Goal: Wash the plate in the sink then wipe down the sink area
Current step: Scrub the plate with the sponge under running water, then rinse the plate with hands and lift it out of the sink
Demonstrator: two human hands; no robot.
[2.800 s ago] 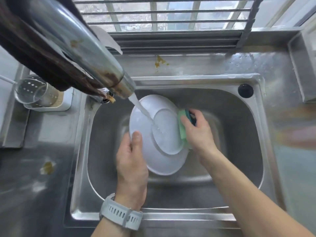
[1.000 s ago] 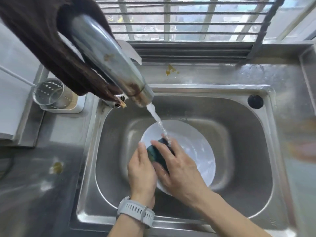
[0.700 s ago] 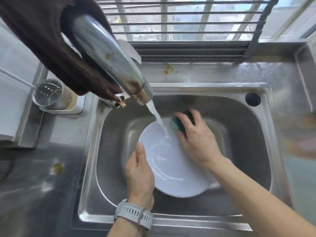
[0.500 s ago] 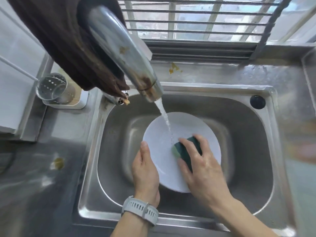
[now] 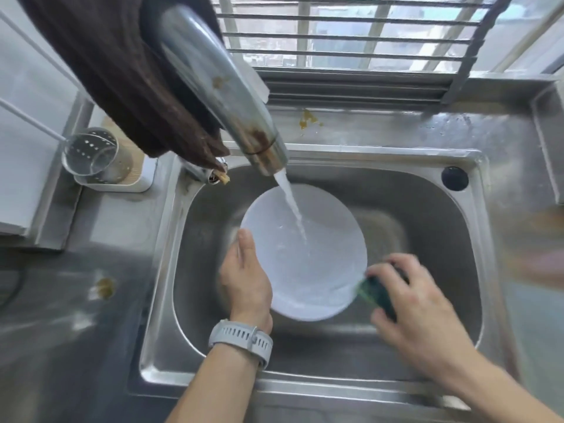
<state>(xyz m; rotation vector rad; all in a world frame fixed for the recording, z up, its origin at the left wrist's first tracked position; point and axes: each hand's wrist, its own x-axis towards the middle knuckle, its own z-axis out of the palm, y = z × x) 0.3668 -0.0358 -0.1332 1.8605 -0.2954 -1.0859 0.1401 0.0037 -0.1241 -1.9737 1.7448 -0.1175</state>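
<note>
A white plate [image 5: 308, 264] is held face up inside the steel sink [image 5: 421, 209], under a stream of water from the faucet [image 5: 232, 99]. My left hand [image 5: 245, 279] grips the plate's left rim, thumb on top. My right hand [image 5: 409, 303] grips a dark green sponge [image 5: 377, 293] at the plate's lower right edge; it is motion-blurred. A grey watch sits on my left wrist.
A dark brown cloth [image 5: 122, 71] hangs over the faucet. A perforated metal cup [image 5: 94, 154] stands on a white holder left of the sink. Yellow-brown stains mark the counter behind the sink [image 5: 308, 119] and at the left [image 5: 103, 288]. Window bars run along the back.
The plate was flipped from underside up to face up. My right hand has swept the sponge across the plate's face to its lower right edge. My left hand keeps the left rim.
</note>
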